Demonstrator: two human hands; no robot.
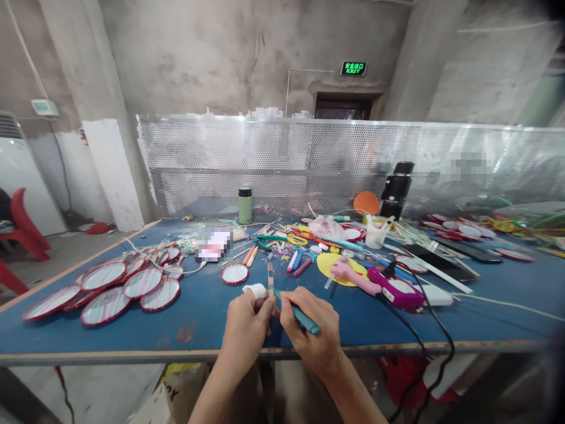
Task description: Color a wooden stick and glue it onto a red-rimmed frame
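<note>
Close to the table's front edge, my left hand (pixel 249 321) is closed on a flat wooden craft stick (pixel 271 277), held upright with coloured bands on it. A white wrapping (pixel 255 290) sits at one of that hand's fingers. My right hand (pixel 313 330) grips a teal marker (pixel 305 321), whose writing end points toward the stick; whether it touches cannot be made out. Just beyond the hands lie a small round red-rimmed disc (pixel 235 274) and several markers, including a blue one (pixel 297 261) and a purple one (pixel 302 268).
Red-rimmed discs (pixel 106 306) are piled at left, near a phone (pixel 215 244) on a cable. At right lie a pink glue gun (pixel 355 277), a purple device (pixel 395 288) and black cords. A green bottle (pixel 245 206) stands before the perforated metal screen (pixel 198 159).
</note>
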